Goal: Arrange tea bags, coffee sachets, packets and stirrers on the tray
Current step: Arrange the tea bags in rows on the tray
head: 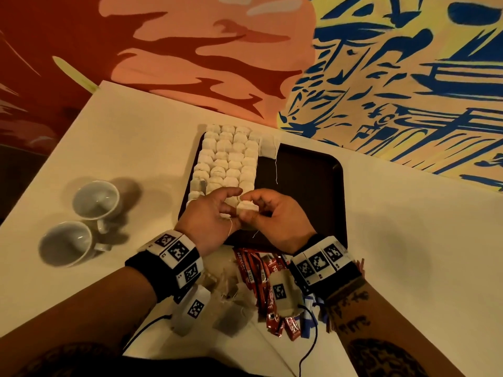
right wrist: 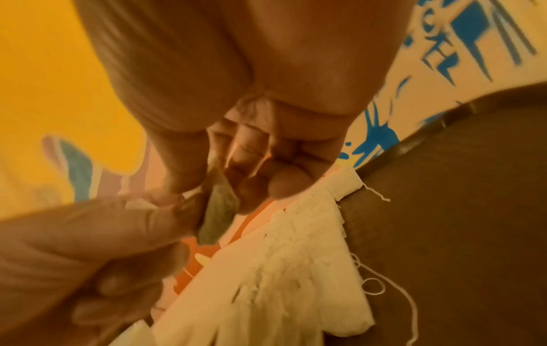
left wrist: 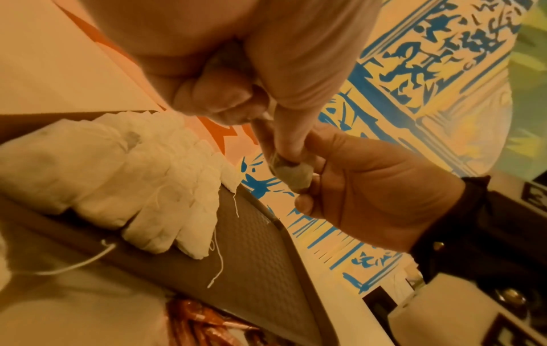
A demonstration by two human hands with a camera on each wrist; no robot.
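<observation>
Tea-bag rows, step under way.
Left hand (head: 211,213) and right hand (head: 275,216) both pinched one tea bag (head: 246,208) above tray (head: 313,170)'s near edge; next, probably seat it beside rows (head: 227,159).

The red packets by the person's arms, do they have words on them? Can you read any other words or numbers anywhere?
"NESC": red coffee sachets, the rest hidden or blurred.
Wristband tags: black-and-white square codes, no words; tiny marks beside them too small to read.
Tea bags, tray, cups: no text.
</observation>
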